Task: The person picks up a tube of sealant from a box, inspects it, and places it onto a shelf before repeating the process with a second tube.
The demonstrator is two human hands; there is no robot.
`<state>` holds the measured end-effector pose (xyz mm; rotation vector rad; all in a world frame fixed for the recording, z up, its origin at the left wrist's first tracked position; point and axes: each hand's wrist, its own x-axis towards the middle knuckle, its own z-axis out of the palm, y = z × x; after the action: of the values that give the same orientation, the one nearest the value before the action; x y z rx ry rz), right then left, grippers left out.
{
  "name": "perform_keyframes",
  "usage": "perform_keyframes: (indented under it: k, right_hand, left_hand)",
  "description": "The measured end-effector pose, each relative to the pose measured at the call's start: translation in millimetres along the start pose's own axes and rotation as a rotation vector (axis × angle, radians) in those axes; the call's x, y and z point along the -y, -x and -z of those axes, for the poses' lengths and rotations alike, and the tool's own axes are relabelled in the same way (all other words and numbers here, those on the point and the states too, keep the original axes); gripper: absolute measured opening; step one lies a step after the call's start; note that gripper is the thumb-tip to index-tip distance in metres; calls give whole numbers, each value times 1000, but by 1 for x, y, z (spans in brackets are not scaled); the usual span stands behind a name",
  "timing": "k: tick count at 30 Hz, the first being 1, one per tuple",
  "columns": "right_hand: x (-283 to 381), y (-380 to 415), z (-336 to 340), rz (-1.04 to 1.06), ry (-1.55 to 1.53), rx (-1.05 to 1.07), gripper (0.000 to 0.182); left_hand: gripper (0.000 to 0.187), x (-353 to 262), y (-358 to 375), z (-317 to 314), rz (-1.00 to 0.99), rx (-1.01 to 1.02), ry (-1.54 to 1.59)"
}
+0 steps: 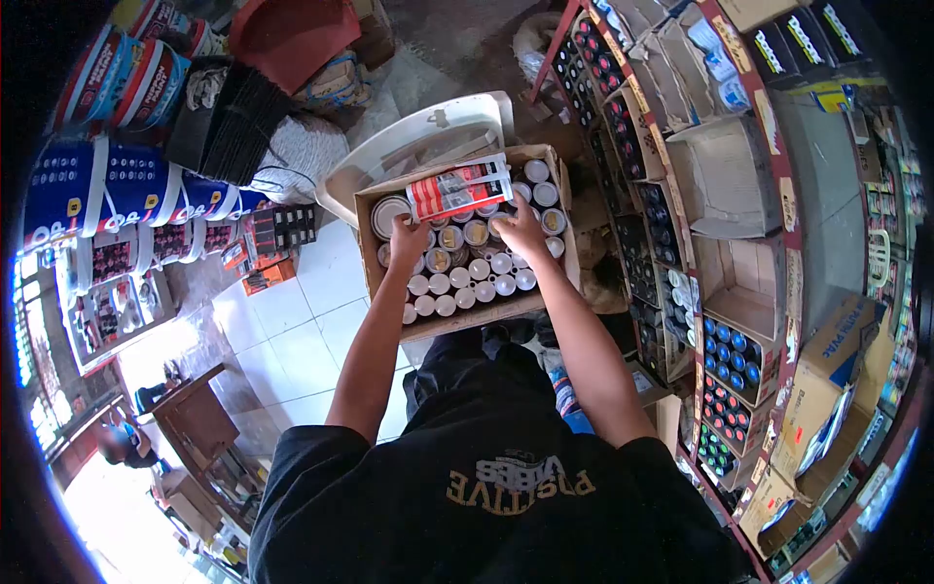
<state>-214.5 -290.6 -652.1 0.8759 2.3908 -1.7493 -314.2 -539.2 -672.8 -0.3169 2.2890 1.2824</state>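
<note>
A flat package [457, 192] in red, white and black, with a pale strip along its upper side, is held between my two hands. My left hand [410, 239] pinches its lower left corner. At its right end, the fingers of my right hand [523, 232] close on the edge. The package hangs over an open cardboard box [465, 322]. Inside stand rows of white-capped containers [484, 290], and a larger round can [391, 210] sits in the left corner. The package hides part of the box's far contents.
Behind the box is a cream plastic chair [341, 175]. Shelving [681, 185] with cartons and spray cans runs along my right. Paint buckets [151, 86] and blue packs [126, 185] stand at the left. Another person [126, 438] is far off at lower left.
</note>
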Motion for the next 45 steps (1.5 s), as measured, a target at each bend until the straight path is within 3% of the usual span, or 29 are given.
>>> perform_keyframes:
  k: [3,5,9,11,13,15,16,18,23,25,26,27,29,33,34,37,43,45]
  right_hand:
    - [26,-4,6,-19,85,71,87]
    - [44,-1,11,-249,-204,178,83]
    - [-1,-13,2,-168,-16,8,81]
    - [-6,-8,9,-163,-51,-6,75]
    - [24,10,26,-453,-406,70,53]
    - [11,18,30,-437,-485,64,48]
    - [10,24,32,-480,-621,40,50]
    - [3,39,36,-513,-846,-2,55]
    - [-5,58,48,-562,-1073,-61,64]
    - [1,66,51,-684,-1232,-160,59]
    - [7,68,54,-852,-1326,-218,59]
    - [11,75,59,-843,-1334,-228,59]
    - [14,97,65,-590,-1380,-87,79]
    - [42,134,92,-486,-1477,119,69]
    - [46,144,94,-495,-1457,94,57]
    - [52,174,107,-429,-1619,30,48]
    - [74,233,135,-236,-1555,-187,45]
    - [83,254,145,-93,-1589,-199,46]
  left_hand:
    - [52,1,0,-2,41,-10,-10]
    - [50,-4,7,-2,48,114,282]
    - [47,-27,15,8,179,160,251]
    - [45,-33,22,8,171,155,285]
    - [43,-41,35,5,162,152,318]
    - [35,-49,49,-2,-1,181,613]
    - [31,-60,59,0,22,205,642]
    - [28,-77,75,-1,-48,219,638]
    - [19,-99,98,10,-238,304,472]
    - [15,-115,112,14,-326,312,515]
    - [15,-120,117,17,-342,339,528]
    - [15,-127,124,22,-350,350,527]
    - [18,-140,137,29,-447,412,497]
    - [22,-169,165,31,-551,484,582]
    - [23,-170,164,34,-562,548,571]
    - [30,-190,183,33,-602,670,683]
    - [35,-223,215,10,-693,826,656]
    - [42,-238,233,2,-631,856,685]
